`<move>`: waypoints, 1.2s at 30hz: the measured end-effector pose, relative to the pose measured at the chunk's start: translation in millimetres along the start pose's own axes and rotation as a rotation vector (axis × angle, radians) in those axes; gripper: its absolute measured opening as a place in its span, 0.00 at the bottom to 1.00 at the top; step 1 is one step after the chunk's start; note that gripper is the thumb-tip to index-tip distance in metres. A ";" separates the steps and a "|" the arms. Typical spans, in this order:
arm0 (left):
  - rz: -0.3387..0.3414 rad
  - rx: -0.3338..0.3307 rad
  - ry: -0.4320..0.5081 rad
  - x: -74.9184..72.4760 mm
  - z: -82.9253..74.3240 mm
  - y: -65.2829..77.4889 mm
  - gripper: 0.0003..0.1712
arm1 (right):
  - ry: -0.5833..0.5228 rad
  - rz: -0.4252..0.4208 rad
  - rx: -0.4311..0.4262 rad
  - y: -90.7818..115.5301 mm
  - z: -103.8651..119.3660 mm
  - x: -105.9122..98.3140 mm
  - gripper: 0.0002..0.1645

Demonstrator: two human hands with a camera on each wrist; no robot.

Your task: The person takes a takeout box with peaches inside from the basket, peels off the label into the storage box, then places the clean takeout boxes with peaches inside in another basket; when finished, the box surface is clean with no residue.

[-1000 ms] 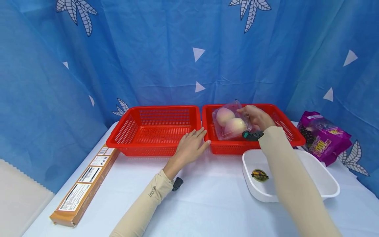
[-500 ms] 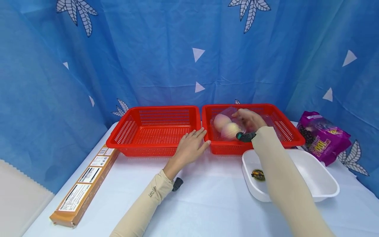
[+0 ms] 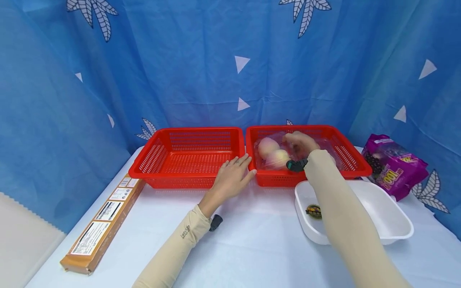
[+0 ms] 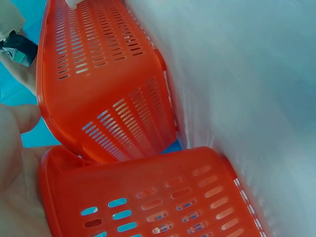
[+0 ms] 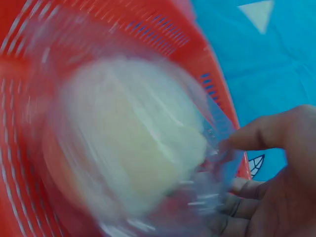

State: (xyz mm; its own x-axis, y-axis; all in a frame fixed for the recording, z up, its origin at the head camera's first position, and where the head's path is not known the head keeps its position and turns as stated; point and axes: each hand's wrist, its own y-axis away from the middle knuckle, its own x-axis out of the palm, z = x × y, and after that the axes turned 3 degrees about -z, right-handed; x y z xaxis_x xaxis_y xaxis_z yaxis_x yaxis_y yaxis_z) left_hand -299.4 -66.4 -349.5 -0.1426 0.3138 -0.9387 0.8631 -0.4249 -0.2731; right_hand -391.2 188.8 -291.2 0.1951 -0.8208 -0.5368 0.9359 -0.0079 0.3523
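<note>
My right hand is inside the right red basket. It pinches the edge of a clear plastic fruit pack between thumb and fingers. Two pale pink and cream peaches show through the plastic. One peach fills much of the right wrist view, blurred. My left hand rests with extended fingers over the meeting rims of the left red basket and the right one. In the left wrist view, its thumb and palm are beside the two basket walls.
A white tub stands in front of the right basket, partly under my right forearm. Farther right lies a purple bag with dark contents. A long brown box lies at the left. Behind everything hangs a blue curtain.
My right hand and the peach pack have moved lower and to the left within the right basket, and the pack lies flatter. My left hand has stayed in place.
</note>
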 end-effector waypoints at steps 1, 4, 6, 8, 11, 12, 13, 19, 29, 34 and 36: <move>0.001 -0.002 -0.001 0.2 0.1 0.0 0.35 | 0.030 -0.006 -0.015 0.8 0.6 0.0 0.26; 0.003 -0.004 -0.013 1.0 0.5 -0.1 0.35 | 0.081 -0.027 0.004 3.1 1.7 0.5 0.28; 0.001 -0.004 -0.019 1.6 1.0 -0.2 0.35 | 0.103 -0.027 0.035 2.0 0.9 0.7 0.31; -0.002 0.001 -0.023 2.1 1.2 -0.2 0.35 | 0.131 -0.022 0.055 0.0 -0.2 0.7 0.33; -0.005 0.002 -0.019 2.3 1.4 -0.3 0.34 | 0.215 -0.014 0.017 -3.2 -0.2 0.9 0.29; -0.004 0.000 -0.020 2.3 1.3 -0.3 0.34 | 0.231 -0.015 0.003 -3.7 0.7 1.2 0.28; -0.003 -0.002 -0.018 2.3 1.3 -0.3 0.35 | 0.254 -0.016 -0.017 -4.6 1.5 1.5 0.26; -0.007 0.003 -0.009 2.3 1.0 -0.2 0.35 | 0.324 -0.057 -0.018 -6.8 7.1 3.8 0.22; -0.015 0.013 -0.012 3.4 0.4 -0.8 0.35 | 0.348 -0.081 -0.006 -4.3 10.6 0.8 0.25; -0.031 0.025 0.033 3.4 2.9 -1.4 0.34 | 0.371 -0.028 -0.054 -2.7 12.7 -5.6 0.27; -0.049 0.040 0.063 2.6 5.2 -1.0 0.34 | 0.420 -0.003 -0.106 -2.4 13.1 -8.4 0.28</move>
State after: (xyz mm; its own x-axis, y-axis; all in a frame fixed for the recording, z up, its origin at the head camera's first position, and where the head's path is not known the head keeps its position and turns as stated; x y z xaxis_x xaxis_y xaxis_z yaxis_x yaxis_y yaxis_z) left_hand -303.2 -69.6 -352.8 -0.1522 0.3878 -0.9091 0.8357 -0.4406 -0.3279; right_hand -398.9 188.2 -277.4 0.2744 -0.5168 -0.8109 0.9573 0.0670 0.2812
